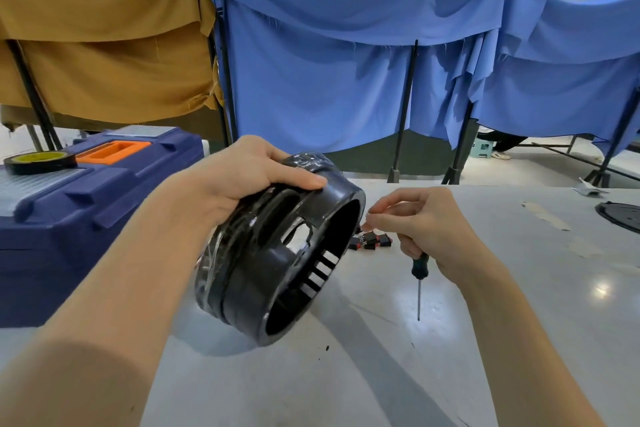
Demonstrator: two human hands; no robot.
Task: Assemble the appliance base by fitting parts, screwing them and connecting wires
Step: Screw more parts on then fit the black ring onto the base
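while the left hand (242, 173) grips the appliance base (263, 270) by its upper rim, thumb across the outer wall, the black ring is tilted over the desk (381, 374); lower edge touching the surface or just off it, cannot tell; open mouth faces right and downward; slotted vents show inside the lower wall. right hand (426, 225): just right of the upper rim, apart from it; thumb and forefinger pinch a small pale part (370, 217), probably a screw; lower fingers curl round a screwdriver (419, 267), shaft pointing down at the desk. judgement: right hand nearer the mouth; the part must travel leftward into the opening. black-and-red switches (372, 241) lie on the desk behind the rim; blue toolbox (86, 204) with tape roll (40, 161) at left.
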